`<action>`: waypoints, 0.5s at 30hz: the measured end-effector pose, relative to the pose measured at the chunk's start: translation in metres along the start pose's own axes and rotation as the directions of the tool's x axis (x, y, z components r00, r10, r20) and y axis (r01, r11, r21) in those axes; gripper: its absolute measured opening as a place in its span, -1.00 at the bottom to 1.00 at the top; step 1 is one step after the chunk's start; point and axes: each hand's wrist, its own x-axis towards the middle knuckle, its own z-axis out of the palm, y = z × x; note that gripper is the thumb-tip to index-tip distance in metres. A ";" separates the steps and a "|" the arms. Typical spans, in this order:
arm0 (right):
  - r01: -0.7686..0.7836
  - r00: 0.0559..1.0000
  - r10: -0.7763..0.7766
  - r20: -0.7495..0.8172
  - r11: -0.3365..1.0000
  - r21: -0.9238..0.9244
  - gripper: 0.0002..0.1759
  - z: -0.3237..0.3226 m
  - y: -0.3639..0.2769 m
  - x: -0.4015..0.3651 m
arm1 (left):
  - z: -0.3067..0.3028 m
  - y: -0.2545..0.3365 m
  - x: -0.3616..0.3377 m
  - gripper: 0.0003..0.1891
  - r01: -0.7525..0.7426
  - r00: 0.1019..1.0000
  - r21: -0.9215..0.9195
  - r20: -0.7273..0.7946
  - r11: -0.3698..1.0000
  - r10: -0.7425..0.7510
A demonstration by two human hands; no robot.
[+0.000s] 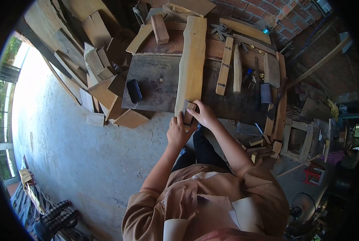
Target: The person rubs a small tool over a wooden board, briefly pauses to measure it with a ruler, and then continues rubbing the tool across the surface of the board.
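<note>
A long pale wooden board (pixel 191 60) with one wavy edge lies lengthwise on the dark workbench (pixel 151 76), its near end close to my body. At that end is a small brown wooden block (pixel 191 107) with a grey strip along its left side; its exact kind is not clear. My right hand (pixel 204 115) grips the block from the right, fingers curled over its top. My left hand (pixel 178 131) is closed at the block's lower left, its fingertips against the block and the board's edge. Some of its fingers are hidden.
A black open case (pixel 134 91) lies left on the bench. To the right are a clamped wood strip (pixel 224 66), a narrow stick (pixel 237 69) and a dark cylinder (pixel 266 93). A reddish block (pixel 160 29) sits at the back. Offcuts (pixel 103 86) lean at left.
</note>
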 end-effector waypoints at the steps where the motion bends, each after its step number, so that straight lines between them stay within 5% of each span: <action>1: 0.033 0.999 -0.033 -0.001 0.999 -0.015 -0.54 0.002 -0.002 -0.002 | 0.005 -0.001 0.001 -0.18 -0.006 0.997 -0.002 -0.074 1.000 0.006; 12: -0.118 0.980 0.045 -0.192 0.916 -0.384 -0.41 0.024 -0.011 -0.008 | 0.016 0.016 0.006 -0.49 0.080 0.997 -0.008 -0.022 0.997 -0.080; 15: -0.101 0.978 0.012 -0.208 0.902 -0.421 -0.42 0.027 -0.012 0.000 | 0.012 0.018 0.011 -0.40 0.176 0.968 0.048 0.171 0.983 -0.181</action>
